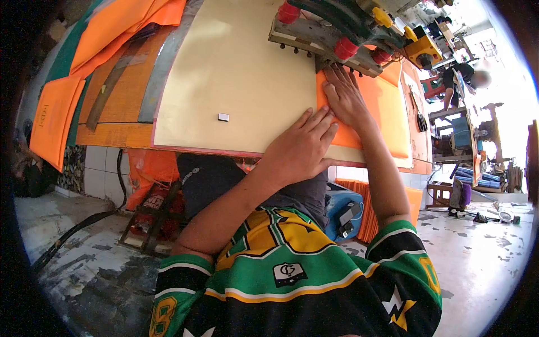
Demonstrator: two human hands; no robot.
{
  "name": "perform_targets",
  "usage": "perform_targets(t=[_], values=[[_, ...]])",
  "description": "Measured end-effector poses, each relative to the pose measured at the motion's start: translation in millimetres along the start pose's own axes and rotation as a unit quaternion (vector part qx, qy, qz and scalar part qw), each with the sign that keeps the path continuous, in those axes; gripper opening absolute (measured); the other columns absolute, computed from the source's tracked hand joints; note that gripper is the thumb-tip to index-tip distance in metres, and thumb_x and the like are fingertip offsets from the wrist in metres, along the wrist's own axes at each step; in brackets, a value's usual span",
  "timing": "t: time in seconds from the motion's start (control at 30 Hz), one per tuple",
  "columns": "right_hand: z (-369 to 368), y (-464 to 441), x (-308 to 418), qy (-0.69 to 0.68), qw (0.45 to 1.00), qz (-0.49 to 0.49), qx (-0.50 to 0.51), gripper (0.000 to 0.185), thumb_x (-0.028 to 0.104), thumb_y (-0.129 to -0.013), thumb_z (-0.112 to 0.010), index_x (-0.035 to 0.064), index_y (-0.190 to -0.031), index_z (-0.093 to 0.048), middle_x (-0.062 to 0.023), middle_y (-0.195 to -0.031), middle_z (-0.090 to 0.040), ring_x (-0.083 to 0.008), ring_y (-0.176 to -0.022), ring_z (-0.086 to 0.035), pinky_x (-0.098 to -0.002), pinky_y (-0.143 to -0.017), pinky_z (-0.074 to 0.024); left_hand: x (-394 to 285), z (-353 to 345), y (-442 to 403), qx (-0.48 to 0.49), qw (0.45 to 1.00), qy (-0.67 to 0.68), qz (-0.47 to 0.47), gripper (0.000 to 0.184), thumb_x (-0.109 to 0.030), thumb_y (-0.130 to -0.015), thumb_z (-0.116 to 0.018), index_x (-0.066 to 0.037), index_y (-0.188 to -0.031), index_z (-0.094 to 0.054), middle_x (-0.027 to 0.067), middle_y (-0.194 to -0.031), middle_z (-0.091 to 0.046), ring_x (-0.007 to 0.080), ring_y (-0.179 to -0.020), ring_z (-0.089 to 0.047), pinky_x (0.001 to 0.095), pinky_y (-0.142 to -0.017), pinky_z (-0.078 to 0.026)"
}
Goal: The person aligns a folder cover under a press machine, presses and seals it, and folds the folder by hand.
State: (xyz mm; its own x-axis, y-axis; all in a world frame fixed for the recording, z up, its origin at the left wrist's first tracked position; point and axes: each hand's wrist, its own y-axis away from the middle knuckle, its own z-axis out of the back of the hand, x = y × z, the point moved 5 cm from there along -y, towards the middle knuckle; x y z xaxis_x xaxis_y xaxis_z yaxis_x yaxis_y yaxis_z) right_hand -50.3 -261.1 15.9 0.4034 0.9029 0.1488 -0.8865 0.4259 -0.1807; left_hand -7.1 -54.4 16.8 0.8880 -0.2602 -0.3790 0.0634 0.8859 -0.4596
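A bright orange sheet (387, 112) lies at the right of the cream table surface (236, 73), partly under a dark green machine (337, 19) with red round parts. My right hand (345, 98) lies flat on the orange sheet, fingers stretched out to the machine's lower edge, where the fingertips are partly hidden. My left hand (300, 146) rests at the left edge of the orange sheet, near the front table edge, its fingers extended and close to the right hand. Neither hand grasps anything. A small white block (223, 117) sits on the cream surface, left of my hands.
Folded orange pieces (56, 118) hang over the table's left end. Black scissors (420, 115) lie at the right end. A yellow box (424, 53) is attached to the machine. Below the table are an orange stack (365, 205) and a blue container (342, 208). Another person (463, 76) sits far right.
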Motion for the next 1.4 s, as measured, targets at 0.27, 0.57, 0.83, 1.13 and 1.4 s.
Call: perform_targets(t=[0.27, 0.57, 0.83, 1.13, 1.4], values=[[2.2, 1.1, 3.2, -0.001, 1.0, 0.003, -0.001, 0.065, 0.038, -0.115, -0.035, -0.0002, -0.166, -0.045, -0.0252, -0.174, -0.042, -0.0405, -0.166, -0.032, -0.0583, -0.138, -0.0143, -0.6, 0.9, -0.2, 0.0, 1.0, -0.002, -0.001, 0.082, -0.057, -0.103, -0.068, 0.008, -0.152, -0.057, 0.03, -0.162, -0.052, 0.0418, -0.16, -0.043, 0.0554, -0.135, -0.031], [2.1, 2.3, 4.1, -0.016, 1.0, -0.012, -0.001, 0.064, 0.04, -0.115, -0.036, 0.0015, -0.165, -0.047, -0.0237, -0.174, -0.043, -0.0396, -0.166, -0.033, -0.0599, -0.137, -0.0158, 0.5, -2.5, 0.0, 0.004, 1.0, -0.001, 0.0, 0.084, -0.059, -0.104, -0.066, 0.008, -0.153, -0.056, 0.0299, -0.162, -0.053, 0.0417, -0.16, -0.043, 0.0554, -0.135, -0.03], [2.2, 1.1, 3.8, -0.017, 1.0, -0.009, -0.01, 0.063, 0.039, -0.114, -0.039, 0.0035, -0.166, -0.047, -0.0232, -0.174, -0.043, -0.0402, -0.166, -0.033, -0.0606, -0.137, -0.0163, 0.4, -1.4, -0.2, 0.002, 1.0, -0.008, -0.002, 0.083, -0.059, -0.103, -0.066, 0.008, -0.152, -0.057, 0.0297, -0.162, -0.053, 0.0416, -0.16, -0.043, 0.0553, -0.135, -0.03], [0.3, 1.7, 2.0, -0.008, 1.0, -0.015, -0.003, 0.066, 0.041, -0.114, -0.037, 0.0076, -0.171, -0.042, -0.0208, -0.177, -0.04, -0.0397, -0.167, -0.032, -0.062, -0.136, -0.0165, 0.4, -3.1, 0.7, 0.0, 1.0, -0.004, 0.001, 0.083, -0.058, -0.104, -0.066, 0.008, -0.153, -0.055, 0.0296, -0.161, -0.054, 0.0419, -0.16, -0.043, 0.0556, -0.135, -0.03], [1.4, 0.5, 1.3, -0.019, 1.0, -0.011, -0.008, 0.067, 0.042, -0.113, -0.036, 0.0083, -0.172, -0.04, -0.0205, -0.178, -0.038, -0.0401, -0.167, -0.031, -0.0634, -0.136, -0.0177, 0.5, -3.4, 0.5, -0.006, 1.0, 0.002, 0.002, 0.082, -0.057, -0.104, -0.067, 0.007, -0.152, -0.055, 0.0294, -0.161, -0.054, 0.0419, -0.16, -0.043, 0.0556, -0.135, -0.03]])
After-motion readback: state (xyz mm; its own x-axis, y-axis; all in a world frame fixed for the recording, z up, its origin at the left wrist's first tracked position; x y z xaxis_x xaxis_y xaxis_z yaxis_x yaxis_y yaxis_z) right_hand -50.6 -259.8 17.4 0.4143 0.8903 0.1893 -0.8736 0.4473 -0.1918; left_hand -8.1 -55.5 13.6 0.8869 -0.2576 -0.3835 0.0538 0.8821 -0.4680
